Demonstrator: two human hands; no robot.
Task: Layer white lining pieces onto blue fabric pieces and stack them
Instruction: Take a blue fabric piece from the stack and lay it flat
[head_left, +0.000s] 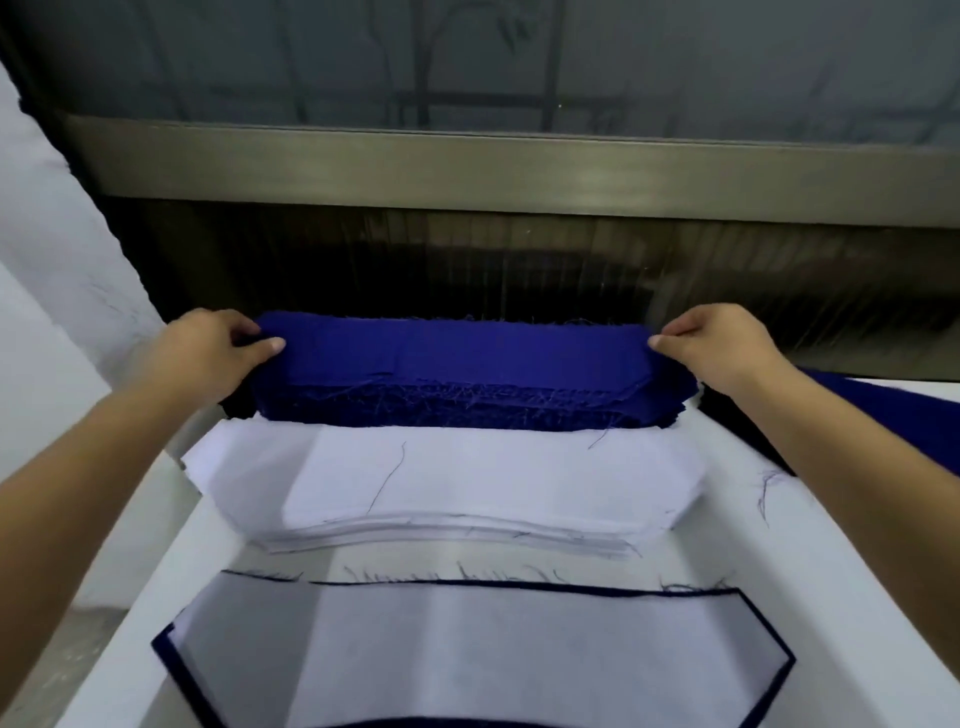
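Observation:
A thick stack of blue fabric pieces (457, 379) lies at the far side of the white table, its frayed edges facing me. My left hand (213, 353) pinches the left end of the top blue piece between thumb and fingers. My right hand (722, 343) pinches its right end the same way. In front of the blue stack sits a stack of white lining pieces (447, 488). Nearest to me lies a layered piece (467, 660): white lining on blue fabric, with only a thin blue border showing.
The white table (831, 597) runs from me toward a dark window sill and metal frame (519, 166). More blue fabric (904, 415) lies at the right edge. Loose blue threads (766, 493) are scattered on the table. A white wall stands at the left.

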